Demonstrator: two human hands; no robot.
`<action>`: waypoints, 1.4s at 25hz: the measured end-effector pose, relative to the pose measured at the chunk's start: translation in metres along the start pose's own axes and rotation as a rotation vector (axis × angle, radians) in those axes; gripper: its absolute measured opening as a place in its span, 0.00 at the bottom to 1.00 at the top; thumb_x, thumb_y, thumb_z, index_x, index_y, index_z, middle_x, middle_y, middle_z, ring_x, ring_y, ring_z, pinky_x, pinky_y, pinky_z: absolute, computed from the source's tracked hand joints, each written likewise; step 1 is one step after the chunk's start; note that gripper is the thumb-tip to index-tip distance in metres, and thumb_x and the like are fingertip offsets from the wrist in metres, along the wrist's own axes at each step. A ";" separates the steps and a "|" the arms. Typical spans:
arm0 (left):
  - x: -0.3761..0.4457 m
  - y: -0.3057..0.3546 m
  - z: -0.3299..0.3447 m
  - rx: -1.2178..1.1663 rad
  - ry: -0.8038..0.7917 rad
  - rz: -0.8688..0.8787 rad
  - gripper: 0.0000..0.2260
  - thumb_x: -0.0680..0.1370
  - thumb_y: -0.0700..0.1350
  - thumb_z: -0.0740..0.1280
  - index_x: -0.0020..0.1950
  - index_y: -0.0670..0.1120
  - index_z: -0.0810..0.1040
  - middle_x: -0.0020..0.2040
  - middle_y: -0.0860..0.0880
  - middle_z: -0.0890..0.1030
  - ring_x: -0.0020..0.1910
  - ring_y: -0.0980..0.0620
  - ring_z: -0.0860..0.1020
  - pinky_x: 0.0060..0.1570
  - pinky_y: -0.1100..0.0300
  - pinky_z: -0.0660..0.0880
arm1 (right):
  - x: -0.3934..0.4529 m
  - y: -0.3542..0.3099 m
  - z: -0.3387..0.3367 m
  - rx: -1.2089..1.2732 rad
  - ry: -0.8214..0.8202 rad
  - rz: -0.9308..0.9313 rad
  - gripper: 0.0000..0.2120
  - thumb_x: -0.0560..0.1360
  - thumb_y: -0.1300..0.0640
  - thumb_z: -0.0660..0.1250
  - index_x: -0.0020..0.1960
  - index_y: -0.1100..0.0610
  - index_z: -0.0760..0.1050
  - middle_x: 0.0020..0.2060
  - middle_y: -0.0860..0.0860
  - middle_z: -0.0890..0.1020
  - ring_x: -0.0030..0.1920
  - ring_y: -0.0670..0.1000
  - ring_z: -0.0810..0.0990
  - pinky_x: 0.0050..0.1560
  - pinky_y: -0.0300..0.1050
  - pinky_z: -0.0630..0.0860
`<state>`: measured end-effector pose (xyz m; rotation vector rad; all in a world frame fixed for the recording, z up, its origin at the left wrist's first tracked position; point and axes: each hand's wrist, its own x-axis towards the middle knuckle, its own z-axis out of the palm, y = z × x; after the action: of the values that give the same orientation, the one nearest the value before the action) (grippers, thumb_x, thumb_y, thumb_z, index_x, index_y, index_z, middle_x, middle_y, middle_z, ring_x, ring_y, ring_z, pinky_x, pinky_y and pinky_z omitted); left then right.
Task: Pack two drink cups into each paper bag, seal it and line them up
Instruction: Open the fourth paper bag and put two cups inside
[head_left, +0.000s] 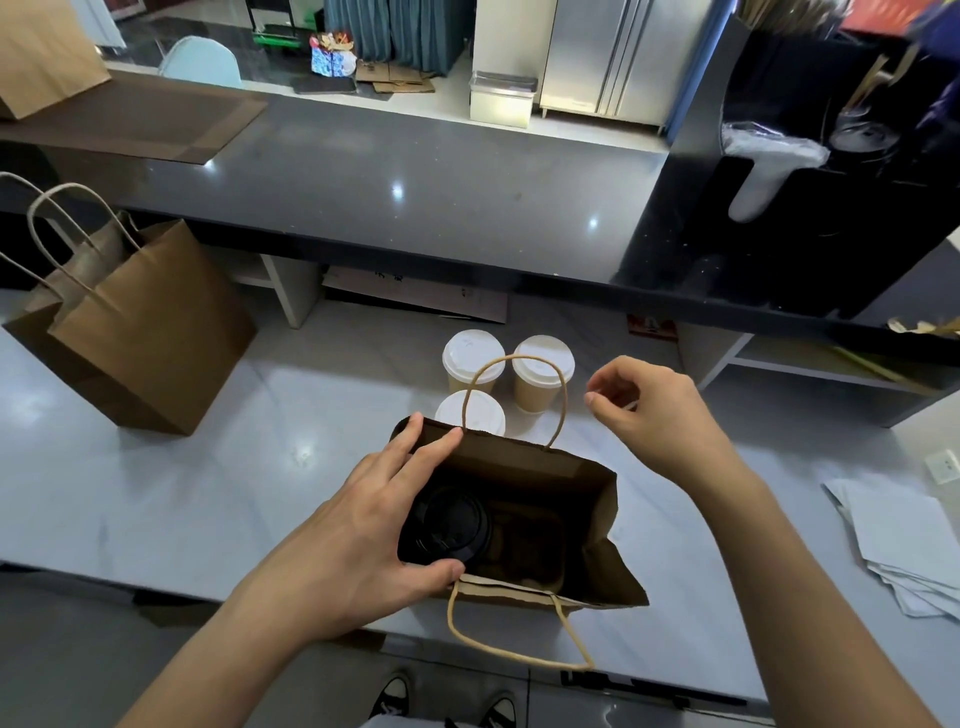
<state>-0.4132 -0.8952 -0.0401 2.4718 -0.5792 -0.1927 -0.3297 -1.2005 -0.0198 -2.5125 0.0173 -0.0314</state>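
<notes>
Even indoor light from overhead, moderately bright. Small ceiling-light glints on the dark upper counter (395, 192) and a soft sheen on the pale desk (301, 452) toward its left edge. Shadows soft; open paper bag (597, 499) interior dark. Strong wide-angle bending at frame edges. Top right corner smeared with blur; centre sharp.

Café or drinks shop, behind the service side: lidded takeaway cups (543, 371) on a pale worktop (208, 483), kraft carrier bags (150, 332), raised dark counter (395, 197), steel refrigerator (618, 57) beyond.
</notes>
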 end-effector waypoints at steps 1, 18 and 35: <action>0.000 0.001 0.000 -0.001 0.001 -0.004 0.47 0.69 0.66 0.72 0.76 0.73 0.42 0.81 0.62 0.44 0.79 0.60 0.52 0.74 0.55 0.64 | 0.009 0.002 0.006 -0.003 0.006 0.015 0.04 0.79 0.52 0.71 0.53 0.48 0.79 0.44 0.43 0.82 0.45 0.43 0.80 0.44 0.35 0.76; -0.002 0.012 0.000 -0.015 -0.016 -0.073 0.47 0.71 0.65 0.72 0.76 0.74 0.39 0.80 0.64 0.39 0.78 0.64 0.48 0.72 0.63 0.63 | 0.121 0.017 0.083 -0.272 -0.183 0.126 0.50 0.70 0.38 0.76 0.80 0.56 0.55 0.75 0.61 0.63 0.74 0.66 0.64 0.73 0.64 0.65; 0.002 0.010 0.002 0.007 0.000 -0.014 0.46 0.71 0.65 0.71 0.77 0.72 0.40 0.81 0.63 0.40 0.78 0.63 0.48 0.70 0.63 0.62 | 0.087 0.028 0.058 -0.120 -0.037 0.174 0.43 0.67 0.36 0.77 0.74 0.51 0.64 0.68 0.54 0.69 0.66 0.58 0.70 0.61 0.60 0.77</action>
<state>-0.4150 -0.9043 -0.0359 2.4830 -0.5632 -0.1964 -0.2415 -1.1908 -0.0817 -2.6218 0.2285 0.0896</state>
